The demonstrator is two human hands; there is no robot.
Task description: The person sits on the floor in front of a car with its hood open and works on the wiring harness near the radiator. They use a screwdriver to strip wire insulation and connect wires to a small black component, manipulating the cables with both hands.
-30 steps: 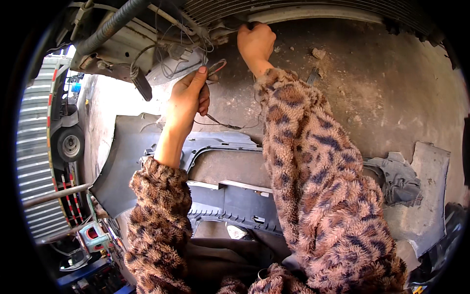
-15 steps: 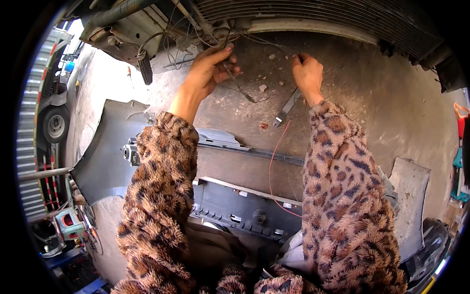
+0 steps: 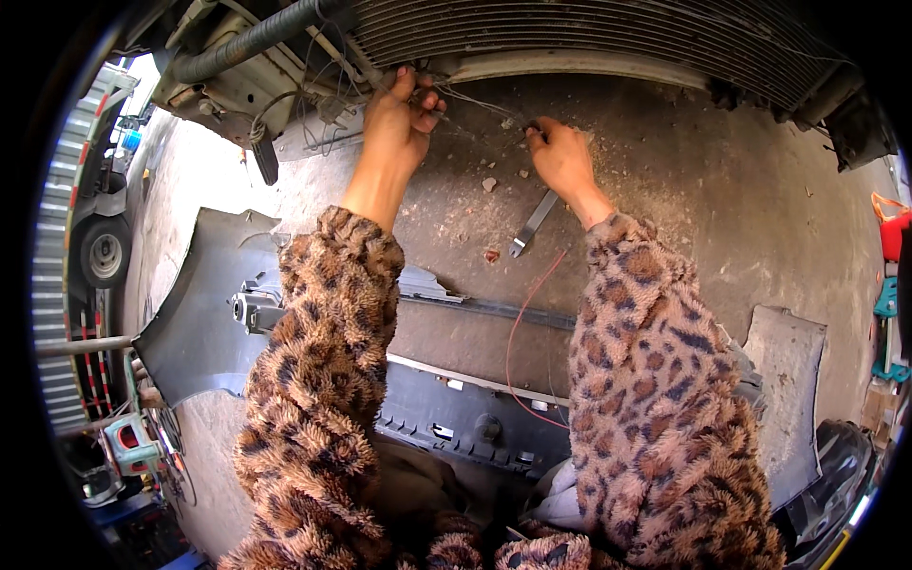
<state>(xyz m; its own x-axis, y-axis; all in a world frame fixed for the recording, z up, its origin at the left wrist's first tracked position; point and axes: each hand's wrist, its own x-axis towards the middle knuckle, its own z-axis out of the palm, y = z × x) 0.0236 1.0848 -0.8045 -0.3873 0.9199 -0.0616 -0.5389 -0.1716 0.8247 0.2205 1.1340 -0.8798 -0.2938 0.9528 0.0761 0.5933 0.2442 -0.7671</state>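
Note:
Thin grey wires (image 3: 480, 103) hang below the front of a vehicle and run between my hands. My left hand (image 3: 397, 128) is raised under the radiator (image 3: 570, 38), its thumb and forefinger closed on the wires and the other fingers loosely curled. Lower and to the right, my right hand (image 3: 562, 160) pinches the far end of the wires; its fingertips partly hide that end. On the floor beneath my right hand lies a flat metal pry tool (image 3: 534, 224) with a forked tip.
A ribbed hose (image 3: 252, 43) and a dangling connector (image 3: 263, 157) are at upper left. A red wire (image 3: 514, 347) curves over the dark bumper part (image 3: 446, 413) near my knees. A grey body panel (image 3: 195, 313) lies left, another panel (image 3: 784, 380) right. Small debris (image 3: 489, 184) dots the floor.
My right hand has moved left and slightly down, closer to my left hand. My left hand has shifted slightly left and up; the dark strand that dangled below it no longer shows.

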